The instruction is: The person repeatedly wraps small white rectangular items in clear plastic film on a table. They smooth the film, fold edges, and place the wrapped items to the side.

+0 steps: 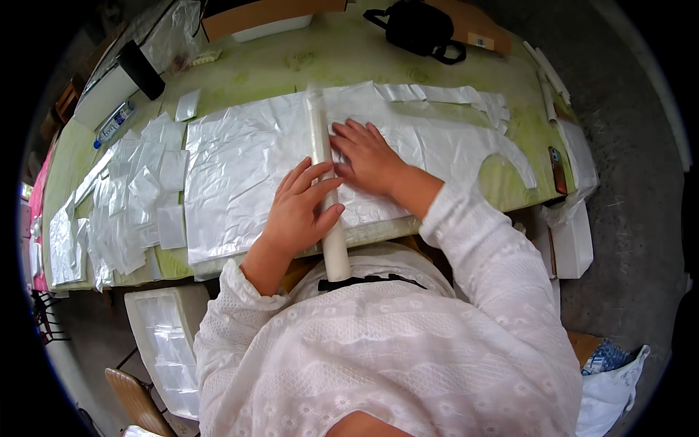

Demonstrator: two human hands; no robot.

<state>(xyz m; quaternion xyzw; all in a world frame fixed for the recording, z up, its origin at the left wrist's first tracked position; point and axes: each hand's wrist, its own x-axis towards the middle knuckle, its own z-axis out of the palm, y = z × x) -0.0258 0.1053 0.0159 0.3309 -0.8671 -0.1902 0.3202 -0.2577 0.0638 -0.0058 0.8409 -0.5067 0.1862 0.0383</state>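
A long whitish roll point(334, 251) lies across the table's near edge, its near end pointing toward my waist. My left hand point(296, 207) lies over it from the left, with fingers and thumb curved across the tube. Just right of the roll, my right hand point(368, 158) rests palm down with its fingers stretched out, fingertips close to the tube. Beneath both hands spreads a thin, shiny, translucent plastic sheet point(240, 160), creased on the left. On the right the sheet has a rounded cut-out edge. The roll's far end is slightly blurred.
Small clear plastic bags point(120, 211) overlap at the left, near a water bottle point(114, 124) and a black cylinder point(140, 69). A black bag point(419, 30) sits at the back. A phone point(557, 170) lies at the right edge. A white bin point(167, 342) stands below left.
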